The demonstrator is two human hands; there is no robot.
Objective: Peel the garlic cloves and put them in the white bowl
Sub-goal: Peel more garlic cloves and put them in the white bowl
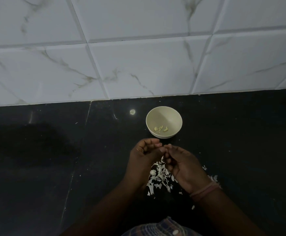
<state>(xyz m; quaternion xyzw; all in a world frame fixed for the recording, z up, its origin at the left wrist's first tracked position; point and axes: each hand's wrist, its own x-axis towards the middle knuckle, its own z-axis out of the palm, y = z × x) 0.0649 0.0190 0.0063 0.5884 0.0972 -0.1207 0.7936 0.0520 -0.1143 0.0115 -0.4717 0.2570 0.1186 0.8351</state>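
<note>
A home kitchen: black stone counter (pixel 36 167) against marble-patterned wall tiles (pixel 139 68)

We can read no text, label, brand, number or sign anywhere. The white bowl (pixel 164 122) is plain, and the wall tiles (pixel 139 68) behind it show only grey veining, no lettering.

Black stone counter (pixel 36 167), white marble-veined wall tiles (pixel 139 65) behind, plaid cloth (pixel 157 229) — bottom edge
</note>
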